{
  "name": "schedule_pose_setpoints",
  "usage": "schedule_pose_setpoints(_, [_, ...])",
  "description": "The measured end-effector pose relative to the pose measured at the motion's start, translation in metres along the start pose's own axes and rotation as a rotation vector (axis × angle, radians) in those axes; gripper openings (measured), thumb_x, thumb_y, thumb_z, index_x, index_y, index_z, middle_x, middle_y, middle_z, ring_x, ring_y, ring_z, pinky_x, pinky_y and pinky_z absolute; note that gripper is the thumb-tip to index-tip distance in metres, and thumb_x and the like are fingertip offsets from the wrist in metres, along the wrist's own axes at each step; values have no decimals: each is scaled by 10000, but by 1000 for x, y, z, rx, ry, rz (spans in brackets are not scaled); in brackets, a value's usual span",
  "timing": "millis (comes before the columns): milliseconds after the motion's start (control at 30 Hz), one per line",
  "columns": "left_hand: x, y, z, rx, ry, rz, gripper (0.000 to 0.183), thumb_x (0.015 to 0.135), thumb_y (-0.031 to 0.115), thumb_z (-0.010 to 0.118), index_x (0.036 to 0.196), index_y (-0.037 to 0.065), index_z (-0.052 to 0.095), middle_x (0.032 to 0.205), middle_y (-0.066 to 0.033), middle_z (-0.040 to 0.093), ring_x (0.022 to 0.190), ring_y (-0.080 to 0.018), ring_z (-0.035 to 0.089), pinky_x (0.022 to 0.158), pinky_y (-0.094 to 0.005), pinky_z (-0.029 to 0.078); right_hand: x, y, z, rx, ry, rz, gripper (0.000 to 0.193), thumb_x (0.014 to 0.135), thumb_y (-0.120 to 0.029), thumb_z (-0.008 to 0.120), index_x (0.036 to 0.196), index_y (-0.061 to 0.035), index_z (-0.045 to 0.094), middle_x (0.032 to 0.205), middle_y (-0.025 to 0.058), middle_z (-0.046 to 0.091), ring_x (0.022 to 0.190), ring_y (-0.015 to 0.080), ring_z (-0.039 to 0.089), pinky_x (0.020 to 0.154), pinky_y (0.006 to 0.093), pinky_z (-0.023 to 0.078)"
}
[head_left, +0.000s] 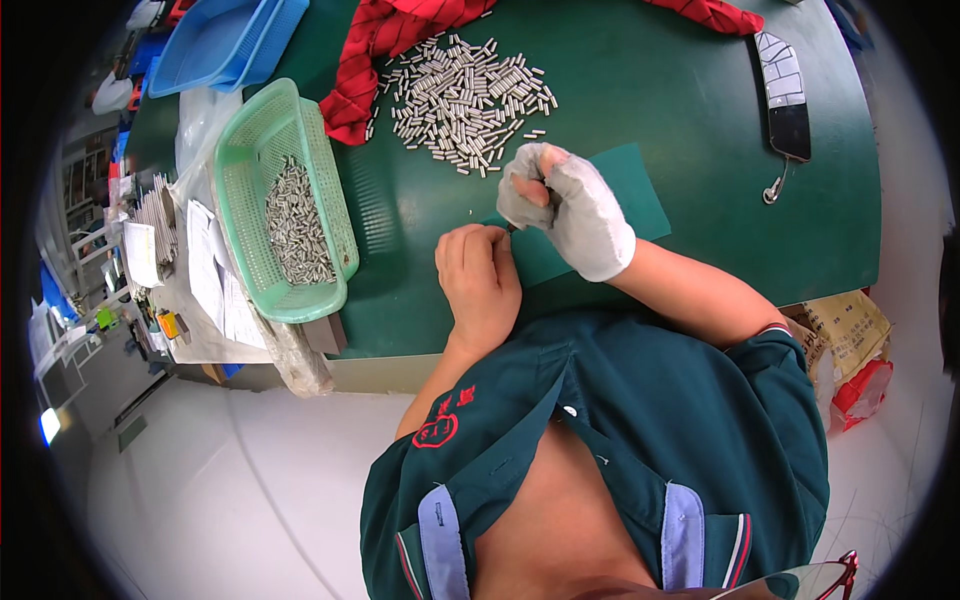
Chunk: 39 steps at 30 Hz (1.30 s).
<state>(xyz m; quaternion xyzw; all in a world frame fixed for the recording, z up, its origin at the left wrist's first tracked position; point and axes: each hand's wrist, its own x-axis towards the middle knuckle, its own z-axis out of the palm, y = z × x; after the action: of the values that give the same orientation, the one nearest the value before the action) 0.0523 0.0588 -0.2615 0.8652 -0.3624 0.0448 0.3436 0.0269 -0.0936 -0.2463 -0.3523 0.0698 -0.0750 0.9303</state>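
Note:
My left hand [478, 275] is bare, its fingers closed together at the table's near side. A small dark tip [511, 228] shows at its thumb and fingertips; I cannot make out what it belongs to. Just to the right and slightly farther off, my right hand [580, 215] wears a whitish fingerless glove and is curled shut. Whatever its fingers hold, if anything, is hidden. Under the right hand lies a flat green sheet [640, 190] on the dark green table [690, 110]. Beyond both hands spreads a heap of short silvery metal pins [465, 105].
To the left stands a light green plastic basket [345, 225] with more small metal pins [297, 230] inside. Blue trays [215, 45] sit behind it, papers [205, 265] beside it. A red cloth [350, 95] borders the heap. At the far right lies a phone [787, 105].

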Motion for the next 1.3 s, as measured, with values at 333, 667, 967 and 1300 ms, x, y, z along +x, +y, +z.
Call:
schedule_pose_setpoints(333, [-1,1,1,13,-2,-3,91,789,-45,618,834,11,562,845,-123,571,781,-312,526,700,-385,426,-1,1,0,-40,7,16,405,979,-375,416,692,-94,369,631,-19,315,586,104,287,541,257,251])
schedule_pose_setpoints(667, [-3,-2,2,-6,9,-8,112,778,-58,616,848,8,557,858,-123,574,784,-313,522,699,-381,424,-6,-5,5,-156,-14,77,521,935,-546,450,705,-83,391,658,10,374,622,137,301,587,272,258])
schedule_pose_setpoints(967, [-4,-3,3,-4,14,-36,134,756,-36,626,859,30,571,866,-113,582,831,-309,543,762,-396,417,-12,-4,9,-125,-50,77,404,928,-437,528,776,-65,489,745,-15,412,703,99,349,652,252,327])
schedule_pose_setpoints(1300, [4,-2,-14,-268,55,-145,83,822,-16,623,882,14,573,887,-96,570,781,-219,531,704,-303,433,-8,3,3,-204,-75,8,520,917,-551,486,728,-76,395,683,5,374,629,113,320,587,257,277])
